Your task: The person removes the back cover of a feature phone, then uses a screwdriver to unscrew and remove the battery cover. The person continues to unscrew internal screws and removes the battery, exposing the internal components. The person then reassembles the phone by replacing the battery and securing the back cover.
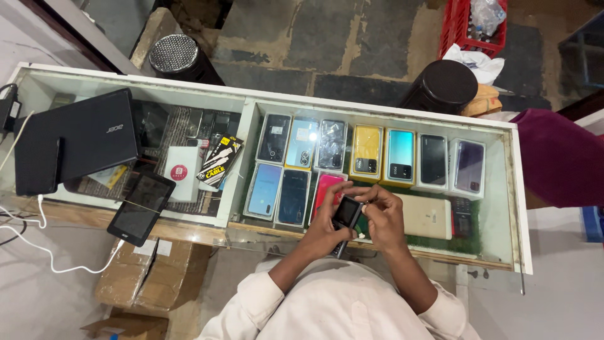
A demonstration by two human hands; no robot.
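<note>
Both my hands are over the near edge of a glass display counter [503, 208], and together they hold a small black phone [346, 213]. My left hand [322, 221] cups the phone from the left and below. My right hand [385, 217] grips its right side, fingers curled over the top edge. Something small and white [363, 236] shows under my right hand; I cannot tell what it is. My sleeves are white.
Under the glass lie several boxed phones [367, 153] in rows. On the left part of the counter rest a closed black laptop [82, 135] and a black tablet [141, 206] with a white cable [38, 242]. Beyond the counter stand two black stools [440, 85] and a red crate [469, 28]. A person's magenta sleeve [557, 157] is at the right.
</note>
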